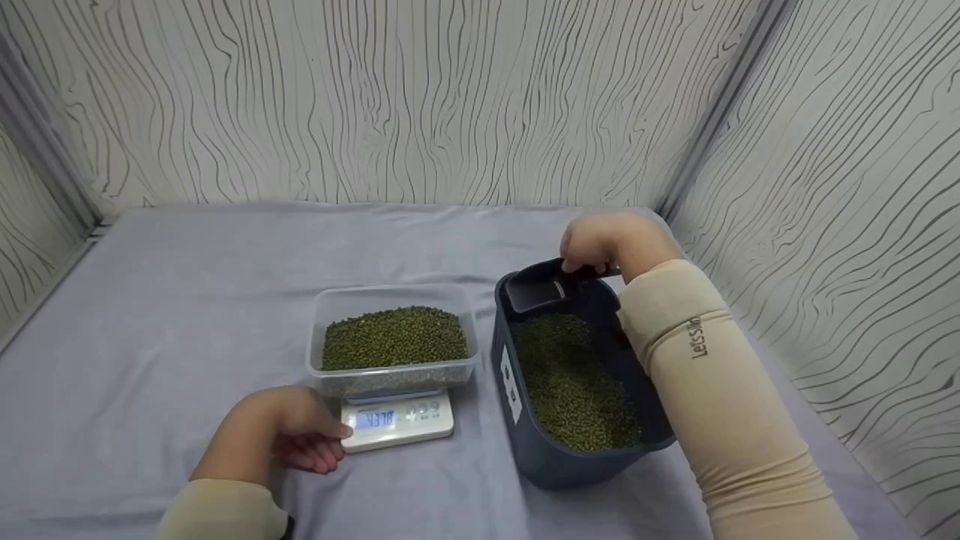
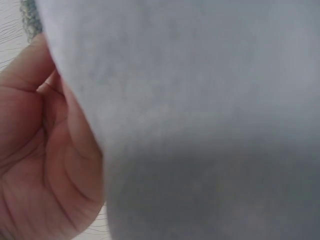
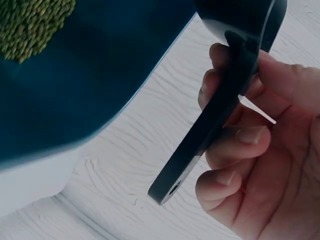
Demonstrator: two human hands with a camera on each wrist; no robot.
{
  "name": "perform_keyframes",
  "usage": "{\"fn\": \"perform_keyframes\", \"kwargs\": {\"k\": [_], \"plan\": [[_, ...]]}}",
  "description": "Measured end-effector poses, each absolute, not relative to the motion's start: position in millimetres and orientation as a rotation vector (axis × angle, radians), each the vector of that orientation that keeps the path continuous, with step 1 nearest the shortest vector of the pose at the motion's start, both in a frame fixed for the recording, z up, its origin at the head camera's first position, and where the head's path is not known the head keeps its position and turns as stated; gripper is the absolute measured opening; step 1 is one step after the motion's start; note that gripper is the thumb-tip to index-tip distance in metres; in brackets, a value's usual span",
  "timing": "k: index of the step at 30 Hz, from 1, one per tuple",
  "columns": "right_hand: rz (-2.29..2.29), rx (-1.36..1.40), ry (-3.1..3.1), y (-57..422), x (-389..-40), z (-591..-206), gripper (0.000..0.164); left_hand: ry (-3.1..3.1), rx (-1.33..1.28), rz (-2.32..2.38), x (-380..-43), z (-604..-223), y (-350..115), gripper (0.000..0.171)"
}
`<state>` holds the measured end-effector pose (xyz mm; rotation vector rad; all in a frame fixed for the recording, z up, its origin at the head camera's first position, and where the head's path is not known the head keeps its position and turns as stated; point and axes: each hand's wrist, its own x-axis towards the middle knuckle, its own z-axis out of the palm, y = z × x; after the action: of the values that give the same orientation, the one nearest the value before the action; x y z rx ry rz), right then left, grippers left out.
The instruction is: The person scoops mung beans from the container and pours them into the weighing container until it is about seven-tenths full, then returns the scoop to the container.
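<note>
My right hand (image 1: 592, 240) grips the handle of a black scoop (image 1: 534, 291), its bowl over the far end of a dark blue bin (image 1: 551, 457). In the right wrist view the fingers curl about the scoop's handle (image 3: 200, 132). Green mung beans (image 1: 577, 390) lie in the bin. Left of it, a clear plastic container (image 1: 315, 330) holds a heap of mung beans (image 1: 397, 337) and stands on a white kitchen scale (image 1: 420, 427) with a lit display. My left hand (image 1: 300, 427) touches the scale's left edge with the thumb, fingers loosely bent beside it.
A light grey cloth (image 1: 187, 300) covers the table, with some creases. Blurred grey fabric (image 2: 200, 100) fills most of the left wrist view. White panels with a wood-grain line pattern (image 1: 375, 105) stand behind and at the sides. A labelled sticker (image 1: 511, 384) is on the bin's side.
</note>
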<state>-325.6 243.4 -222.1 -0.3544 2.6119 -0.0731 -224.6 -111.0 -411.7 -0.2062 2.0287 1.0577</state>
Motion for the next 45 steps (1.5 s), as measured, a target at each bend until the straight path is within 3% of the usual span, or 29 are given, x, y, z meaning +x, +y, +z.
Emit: {"fn": "perform_keyframes", "kwargs": {"k": [5,12,30,45], "plan": [[0.16,-0.408,2.659,246,-323,-225,0.022,2.04,-0.213,1.065,-224,-412,-111,0.027],[0.386,-0.435,2.707,234,-318,-247,0.028,2.036,-0.202,1.081,-223,-411,-111,0.027],[0.661,-0.54,2.723,213,-313,-293,0.019,2.035,-0.211,1.08,-223,-411,-110,0.027],[0.456,-0.661,2.598,203,-305,-314,0.025,2.038,-0.207,1.067,-225,-412,-110,0.027]]}}
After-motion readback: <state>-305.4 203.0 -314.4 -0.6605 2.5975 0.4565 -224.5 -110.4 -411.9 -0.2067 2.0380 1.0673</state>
